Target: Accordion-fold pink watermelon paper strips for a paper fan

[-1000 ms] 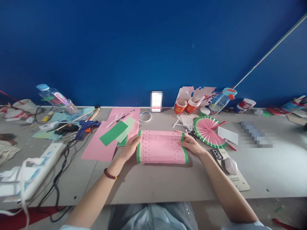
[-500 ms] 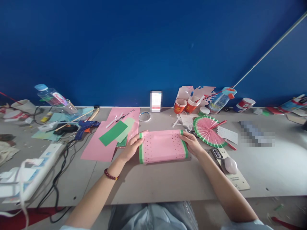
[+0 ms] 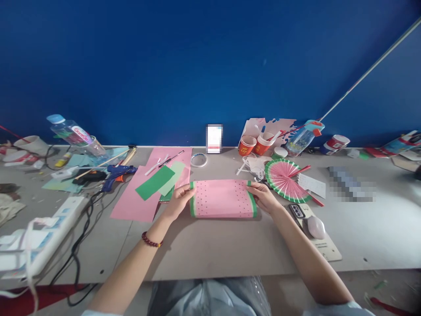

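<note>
A pink paper sheet (image 3: 222,198) with black dots and green side bands lies on the grey table (image 3: 230,250) in front of me. My left hand (image 3: 177,199) pinches its left green edge. My right hand (image 3: 263,196) pinches its right green edge. The near part of the sheet is folded, so it looks short front to back. A finished round watermelon paper fan (image 3: 285,179) lies just right of my right hand.
Pink paper sheets (image 3: 138,202) with green strips (image 3: 154,182) lie to the left, beside a blue glue gun (image 3: 115,173), cables and a power strip (image 3: 49,232). Paper cups (image 3: 255,145), a tape ring (image 3: 199,159), a phone (image 3: 297,211) and a water bottle (image 3: 75,134) stand around.
The dotted sheet has been folded shorter from the near side, its front edge moving away from me. Both hands stay on its side edges.
</note>
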`<state>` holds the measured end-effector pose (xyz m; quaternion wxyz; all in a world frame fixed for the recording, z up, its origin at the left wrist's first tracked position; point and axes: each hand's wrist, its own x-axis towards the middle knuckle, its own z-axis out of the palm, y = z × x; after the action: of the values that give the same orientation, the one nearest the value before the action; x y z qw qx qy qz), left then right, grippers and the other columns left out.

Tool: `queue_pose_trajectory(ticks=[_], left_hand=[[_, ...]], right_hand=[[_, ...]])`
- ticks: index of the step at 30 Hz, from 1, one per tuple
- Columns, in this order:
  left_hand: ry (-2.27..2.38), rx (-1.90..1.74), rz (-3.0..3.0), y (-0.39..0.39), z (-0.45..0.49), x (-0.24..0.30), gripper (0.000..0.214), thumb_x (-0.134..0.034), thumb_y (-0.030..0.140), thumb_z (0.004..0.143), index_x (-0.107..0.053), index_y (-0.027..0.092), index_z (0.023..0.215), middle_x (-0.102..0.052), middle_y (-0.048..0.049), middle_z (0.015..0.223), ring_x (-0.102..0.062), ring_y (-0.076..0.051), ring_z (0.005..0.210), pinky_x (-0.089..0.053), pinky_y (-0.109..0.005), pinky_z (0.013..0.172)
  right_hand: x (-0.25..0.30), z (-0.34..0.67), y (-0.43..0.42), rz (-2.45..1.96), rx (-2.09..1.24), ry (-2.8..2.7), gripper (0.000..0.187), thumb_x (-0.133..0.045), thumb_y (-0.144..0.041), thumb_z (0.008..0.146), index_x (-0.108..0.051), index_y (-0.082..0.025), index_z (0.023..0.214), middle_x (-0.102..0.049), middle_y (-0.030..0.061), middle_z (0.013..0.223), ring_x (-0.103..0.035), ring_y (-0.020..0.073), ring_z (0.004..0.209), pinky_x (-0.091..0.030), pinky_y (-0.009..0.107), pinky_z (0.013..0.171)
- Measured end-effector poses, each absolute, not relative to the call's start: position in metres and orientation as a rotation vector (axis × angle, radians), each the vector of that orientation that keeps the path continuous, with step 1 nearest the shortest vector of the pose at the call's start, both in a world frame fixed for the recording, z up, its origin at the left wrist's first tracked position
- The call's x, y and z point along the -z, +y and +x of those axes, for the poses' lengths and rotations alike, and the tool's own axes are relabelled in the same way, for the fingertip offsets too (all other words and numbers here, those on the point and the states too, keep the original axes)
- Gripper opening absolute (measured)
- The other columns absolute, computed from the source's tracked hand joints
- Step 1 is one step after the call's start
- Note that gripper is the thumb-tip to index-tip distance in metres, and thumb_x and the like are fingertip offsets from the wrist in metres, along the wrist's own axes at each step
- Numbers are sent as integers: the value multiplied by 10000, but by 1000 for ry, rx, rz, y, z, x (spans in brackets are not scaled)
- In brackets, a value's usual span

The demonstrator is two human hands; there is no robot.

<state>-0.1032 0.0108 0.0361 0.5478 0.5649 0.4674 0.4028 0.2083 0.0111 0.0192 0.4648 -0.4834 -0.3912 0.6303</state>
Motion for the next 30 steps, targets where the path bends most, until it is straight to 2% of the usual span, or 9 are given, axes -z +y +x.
queue_pose_trajectory(ticks=[3, 6, 9, 13, 15, 19, 22, 30], left_hand=[[1162, -953, 1425, 9, -103, -38, 349, -601, 514, 778, -567, 181, 680, -475, 26, 562, -471, -145, 587, -359, -259, 557], [1220, -969, 1469, 8, -102, -35, 417, -584, 526, 793, -442, 193, 585, -330, 53, 512, -340, -102, 490, -264, -246, 481], [1223, -952, 1463, 9, -101, -31, 451, -566, 541, 806, -403, 194, 567, -280, 59, 504, -288, -90, 469, -235, -242, 463], [1098, -931, 1305, 10, -101, -30, 391, -593, 540, 789, -555, 171, 663, -483, 32, 572, -457, -126, 574, -377, -249, 568], [1023, -916, 1221, 10, -101, -32, 367, -620, 524, 773, -635, 158, 758, -596, -2, 665, -545, -170, 686, -429, -283, 666], [962, -905, 1133, 11, -102, -35, 356, -667, 492, 742, -699, 147, 824, -689, -58, 783, -610, -224, 820, -449, -329, 765], [964, -895, 1185, 12, -105, -35, 344, -668, 472, 748, -710, 153, 869, -705, -66, 849, -612, -224, 855, -446, -345, 821], [1001, -834, 1290, 14, -108, -32, 410, -644, 498, 759, -669, 159, 988, -672, -33, 763, -604, -200, 736, -466, -296, 654]], right_hand=[[-18, 207, 10, -1217, -1550, -1037, 316, -800, -412, 604, -707, -196, 815, -592, -29, 548, -532, 123, 499, -404, 237, 474], [-17, 203, 8, -1194, -1590, -1074, 353, -787, -420, 626, -694, -197, 883, -644, -7, 632, -571, 141, 551, -434, 246, 514], [-16, 199, 7, -1168, -1562, -1092, 326, -748, -474, 663, -681, -188, 804, -644, 3, 651, -565, 141, 573, -442, 252, 543], [-19, 198, 7, -1213, -1475, -1067, 363, -762, -502, 630, -609, -176, 590, -524, -34, 506, -433, 92, 467, -341, 222, 455], [-22, 201, 7, -1201, -1494, -1046, 371, -786, -492, 598, -604, -171, 559, -511, -37, 500, -412, 83, 463, -325, 219, 448], [-23, 207, 7, -1166, -1593, -1029, 326, -813, -461, 566, -704, -180, 693, -586, -14, 561, -481, 106, 509, -372, 230, 471], [-21, 210, 8, -1185, -1597, -1051, 348, -806, -473, 567, -736, -192, 761, -585, -14, 533, -497, 119, 500, -394, 241, 462], [-15, 210, 13, -1234, -1443, -1038, 397, -792, -536, 550, -714, -189, 726, -562, -27, 540, -432, 87, 454, -328, 220, 415]])
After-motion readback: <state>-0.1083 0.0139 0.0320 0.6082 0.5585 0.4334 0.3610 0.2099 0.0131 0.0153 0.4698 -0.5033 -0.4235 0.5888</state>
